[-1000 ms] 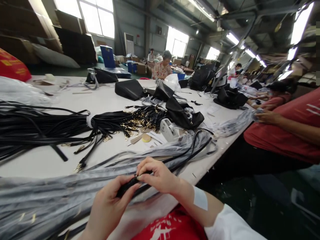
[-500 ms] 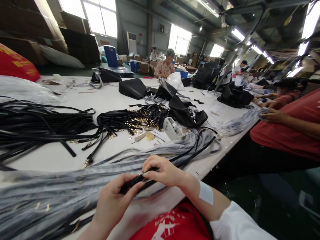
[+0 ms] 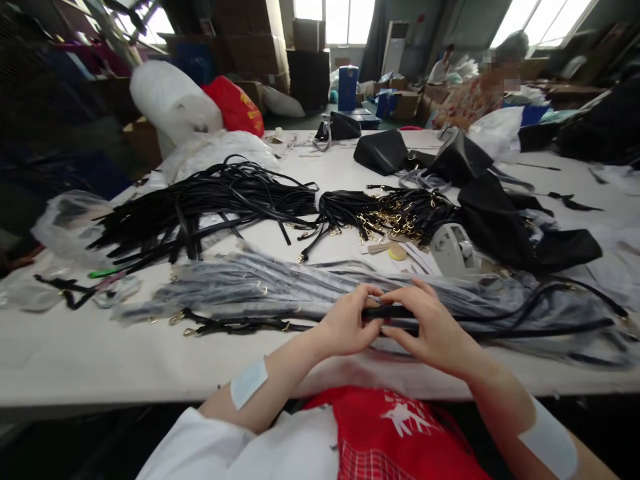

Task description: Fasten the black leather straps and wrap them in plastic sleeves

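Both hands meet at one black strap (image 3: 480, 319) in front of me. My left hand (image 3: 350, 321) pinches it between thumb and fingers. Right beside it, my right hand (image 3: 425, 323) curls over the same strap, thumb below and fingers above. The strap's length runs off to the right of my hands. To the left, a black strap end with gold clasps (image 3: 200, 327) lies on the table. Straps in clear plastic sleeves (image 3: 240, 280) are spread just beyond and under my hands. What lies between my fingertips is partly hidden.
A tied bundle of black straps (image 3: 240, 193) with gold clasps lies behind. A white tape dispenser (image 3: 453, 250) and black bag pieces (image 3: 525, 227) are to the right. A clear plastic bag (image 3: 70, 220) sits at left on the white table (image 3: 125, 367). A person (image 3: 470, 100) is across the table.
My view has swung left, so the table's left end now shows and the co-worker in red is out of frame. Both hands still hold the strap, now closer together.
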The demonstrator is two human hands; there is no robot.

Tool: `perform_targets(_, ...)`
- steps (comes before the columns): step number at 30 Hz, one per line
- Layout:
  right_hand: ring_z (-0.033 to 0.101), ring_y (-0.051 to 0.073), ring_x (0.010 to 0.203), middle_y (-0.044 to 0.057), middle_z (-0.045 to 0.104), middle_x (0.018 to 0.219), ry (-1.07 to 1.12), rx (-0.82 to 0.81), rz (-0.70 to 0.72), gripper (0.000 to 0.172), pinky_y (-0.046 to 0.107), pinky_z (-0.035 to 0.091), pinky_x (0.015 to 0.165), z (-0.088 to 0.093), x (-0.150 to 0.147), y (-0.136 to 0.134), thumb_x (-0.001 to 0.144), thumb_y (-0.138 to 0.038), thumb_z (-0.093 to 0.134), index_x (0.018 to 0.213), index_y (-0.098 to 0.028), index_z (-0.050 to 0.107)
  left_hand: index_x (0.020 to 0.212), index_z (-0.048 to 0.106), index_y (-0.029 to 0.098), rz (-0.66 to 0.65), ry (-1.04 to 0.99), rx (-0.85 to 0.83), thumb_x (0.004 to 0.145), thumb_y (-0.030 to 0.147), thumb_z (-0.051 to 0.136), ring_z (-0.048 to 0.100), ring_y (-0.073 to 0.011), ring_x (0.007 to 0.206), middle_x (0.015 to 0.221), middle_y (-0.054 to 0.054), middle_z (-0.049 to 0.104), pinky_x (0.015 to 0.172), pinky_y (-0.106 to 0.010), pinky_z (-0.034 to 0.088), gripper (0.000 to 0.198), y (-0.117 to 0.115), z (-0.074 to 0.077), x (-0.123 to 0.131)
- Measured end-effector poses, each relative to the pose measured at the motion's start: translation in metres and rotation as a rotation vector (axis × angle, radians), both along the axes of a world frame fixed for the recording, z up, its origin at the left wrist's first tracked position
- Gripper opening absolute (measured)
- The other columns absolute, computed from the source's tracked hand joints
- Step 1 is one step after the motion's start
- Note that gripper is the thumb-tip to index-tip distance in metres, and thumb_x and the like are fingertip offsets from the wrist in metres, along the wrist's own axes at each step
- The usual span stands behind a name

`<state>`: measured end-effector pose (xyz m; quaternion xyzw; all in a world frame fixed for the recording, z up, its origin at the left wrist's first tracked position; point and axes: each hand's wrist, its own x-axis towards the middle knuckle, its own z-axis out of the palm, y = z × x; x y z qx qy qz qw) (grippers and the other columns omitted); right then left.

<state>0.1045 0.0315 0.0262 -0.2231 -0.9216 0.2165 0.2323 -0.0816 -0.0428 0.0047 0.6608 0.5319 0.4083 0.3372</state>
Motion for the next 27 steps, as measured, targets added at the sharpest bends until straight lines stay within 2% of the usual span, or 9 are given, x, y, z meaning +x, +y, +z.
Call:
perform_targets(2,0.065,0.022,0.088,0.003,0.070,0.092,0.007,0.093,-0.022,0.017,0.055,0.026,0.110,0.002,-0.003,0.000,0.084,-0.022,0.067,0.101,-0.024,0.064,0.110,0.047,0.016,0.008,-0.089,0.021,0.077,0.016,0.056,0.054,-0.0124,0.062,0.079,0.001,0.065,0.061,-0.024,0.042,0.035,-0.001,0.004,0.000)
perform_targets(4,0.065,0.021,0.081,0.002,0.069,0.083,0.044,0.151,-0.029,0.013,0.053,0.030,0.107,0.002,-0.006,0.000,0.088,-0.023,0.064,0.100,-0.025,0.066,0.093,0.047,0.018,0.084,-0.146,0.032,0.084,0.026,0.051,0.050,-0.0118,0.062,0.074,0.002,0.059,0.059,-0.023,0.039,0.012,0.000,0.006,-0.002)
perform_targets(7,0.065,0.020,0.078,0.001,0.069,0.080,0.099,0.190,-0.018,0.012,0.052,0.030,0.108,0.002,-0.009,0.000,0.088,-0.026,0.064,0.100,-0.026,0.067,0.067,0.043,0.019,0.160,-0.056,-0.004,0.095,0.044,0.040,0.042,-0.0108,0.058,0.060,0.004,0.046,0.054,-0.023,0.032,0.037,0.004,0.007,-0.004)
perform_targets(10,0.064,0.020,0.079,0.001,0.070,0.082,0.101,0.206,-0.014,0.008,0.051,0.029,0.109,0.002,-0.011,-0.001,0.086,-0.021,0.064,0.092,-0.025,0.066,0.056,0.042,0.018,0.141,0.113,-0.024,0.092,0.050,0.047,0.035,-0.0096,0.053,0.052,0.005,0.038,0.050,-0.024,0.025,0.049,0.006,0.007,-0.002)
perform_targets(14,0.064,0.019,0.075,0.000,0.070,0.077,0.092,0.186,0.011,0.007,0.050,0.031,0.108,0.002,-0.016,-0.006,0.083,-0.020,0.066,0.087,-0.025,0.068,0.054,0.046,0.017,0.102,0.145,-0.021,0.090,0.040,0.053,0.035,-0.0087,0.051,0.050,0.005,0.043,0.049,-0.024,0.023,0.044,0.003,0.009,0.005)
perform_targets(17,0.065,0.019,0.074,-0.001,0.069,0.075,0.106,0.167,0.014,0.003,0.051,0.031,0.108,0.008,-0.014,-0.009,0.083,-0.025,0.070,0.084,-0.026,0.067,0.056,0.049,0.016,0.011,0.000,-0.103,0.089,0.040,0.055,0.039,-0.0078,0.049,0.051,0.004,0.048,0.046,-0.021,0.026,0.040,0.000,0.013,0.000)
perform_targets(20,0.065,0.020,0.073,0.000,0.070,0.077,0.136,0.144,-0.027,0.008,0.051,0.033,0.107,0.015,0.001,-0.002,0.084,-0.031,0.072,0.083,-0.025,0.066,0.061,0.053,0.016,-0.052,-0.184,-0.246,0.087,0.049,0.055,0.045,-0.0079,0.046,0.055,0.002,0.057,0.043,-0.020,0.032,0.042,-0.004,0.019,-0.022)
perform_targets(24,0.064,0.019,0.066,-0.002,0.068,0.070,0.260,0.140,-0.246,0.017,0.051,0.037,0.107,0.021,0.029,0.021,0.087,-0.031,0.066,0.072,-0.025,0.060,0.060,0.053,0.015,0.151,-0.283,-0.200,0.084,0.056,0.057,0.045,-0.0068,0.046,0.052,0.001,0.056,0.046,-0.018,0.036,0.048,-0.011,0.026,-0.064)
perform_targets(27,0.067,0.026,0.089,0.004,0.072,0.091,0.204,0.154,-0.239,0.012,0.052,0.036,0.109,0.024,0.032,0.029,0.087,-0.036,0.064,0.093,-0.025,0.066,0.060,0.057,0.014,0.217,-0.219,-0.185,0.086,0.055,0.056,0.038,-0.0051,0.041,0.045,0.004,0.049,0.042,-0.017,0.029,0.048,-0.015,0.030,-0.071)
